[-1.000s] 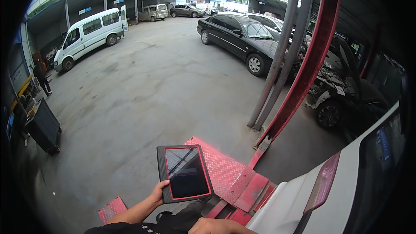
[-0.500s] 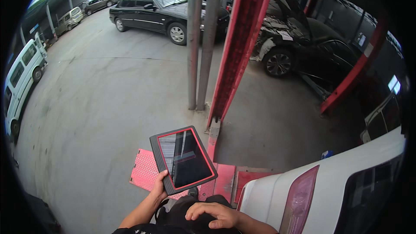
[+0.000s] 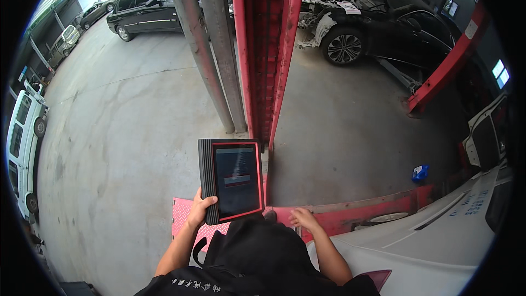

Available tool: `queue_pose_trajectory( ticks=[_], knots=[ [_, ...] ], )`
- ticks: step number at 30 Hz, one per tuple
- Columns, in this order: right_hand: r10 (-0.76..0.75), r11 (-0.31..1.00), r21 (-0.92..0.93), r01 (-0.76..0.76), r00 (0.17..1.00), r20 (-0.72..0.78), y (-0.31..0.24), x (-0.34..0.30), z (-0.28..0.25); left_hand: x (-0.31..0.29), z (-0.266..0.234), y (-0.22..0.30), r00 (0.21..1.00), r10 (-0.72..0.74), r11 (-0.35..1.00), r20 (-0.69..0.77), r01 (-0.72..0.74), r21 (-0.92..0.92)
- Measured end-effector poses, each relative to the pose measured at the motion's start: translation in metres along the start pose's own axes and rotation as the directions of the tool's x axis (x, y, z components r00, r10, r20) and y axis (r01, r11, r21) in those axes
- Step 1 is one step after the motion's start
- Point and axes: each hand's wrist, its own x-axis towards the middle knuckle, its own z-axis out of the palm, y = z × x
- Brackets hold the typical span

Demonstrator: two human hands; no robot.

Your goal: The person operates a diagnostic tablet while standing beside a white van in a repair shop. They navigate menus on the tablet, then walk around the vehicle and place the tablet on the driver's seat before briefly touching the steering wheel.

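Observation:
In my left hand is a rugged tablet with a black ribbed edge and a red line around its screen. The thumb lies over the ribbed edge; the other fingers are hidden behind it. The screen is lit dark with a small box in the middle. My right hand is empty, its fingers loosely bent and apart. It hangs above the red platform, close to the white vehicle on my right.
A red lift post and grey poles rise just ahead. Beyond stand a black car and another car with its hood up. A blue container sits on the floor. A white van is far left.
My view has shifted forward along the white vehicle. The tablet is now more upright, and its screen shows more clearly. My right hand has moved away from my body, out to the right.

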Motion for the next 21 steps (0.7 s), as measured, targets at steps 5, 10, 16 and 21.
queue_pose_trajectory(
  ticks=[5, 10, 16, 21],
  knots=[
    [-0.153, 0.880, -0.428, 0.208, 0.975, 0.159, 0.016, 0.055, -0.013, 0.092, 0.080, -0.002, 0.972, -0.132, 0.977, 0.195, 0.161, -0.143],
    [-0.252, 0.830, -0.476, 0.291, 0.957, 0.145, -0.047, 0.083, -0.083, 0.185, 0.172, -0.002, 0.885, -0.238, 0.904, 0.400, 0.352, -0.241],
    [-0.110, 0.669, -0.743, -0.028, 0.984, -0.137, -0.062, 0.128, -0.159, 0.282, 0.264, -0.038, 0.765, -0.439, 0.824, 0.471, 0.552, -0.128],
    [-0.357, 0.879, -0.389, 0.277, 0.922, -0.148, 0.004, 0.216, -0.260, 0.363, 0.328, -0.094, 0.668, -0.524, 0.781, 0.528, 0.625, -0.016]
  ],
)
